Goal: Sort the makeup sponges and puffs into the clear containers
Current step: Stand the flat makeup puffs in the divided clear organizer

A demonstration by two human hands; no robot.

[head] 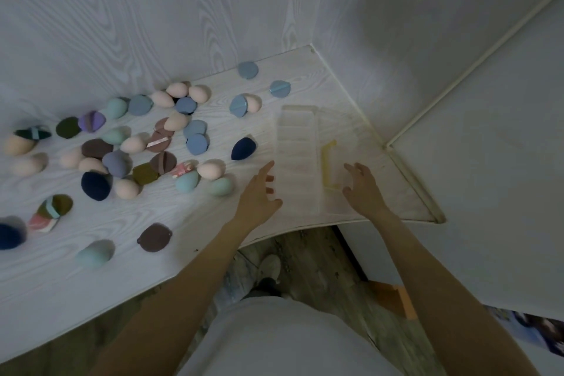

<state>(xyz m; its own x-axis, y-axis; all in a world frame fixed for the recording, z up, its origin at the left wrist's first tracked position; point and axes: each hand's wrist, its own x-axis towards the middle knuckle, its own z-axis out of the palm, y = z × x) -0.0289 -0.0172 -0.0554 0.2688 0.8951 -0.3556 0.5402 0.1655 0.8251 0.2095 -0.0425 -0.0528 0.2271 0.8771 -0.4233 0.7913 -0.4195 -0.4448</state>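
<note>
Many makeup sponges and flat puffs lie scattered over the left and middle of the white table (128, 256): peach, teal, blue, brown, olive and navy ones, such as a navy sponge (243, 148) and a brown puff (154, 237). Two clear containers stand side by side near the table's right corner: a long divided one (297, 149) and a second one (341, 143) with a yellow handle (327, 163). My left hand (259, 195) hovers open at the left side of the long container. My right hand (361, 189) hovers open at the right of the handled container. Neither hand holds anything.
A wood-grain wall rises behind the table, and another white wall meets it at the right. The table's front edge runs diagonally below my arms. Below it lie the floor, my shoes (270, 265) and an orange box (396, 299).
</note>
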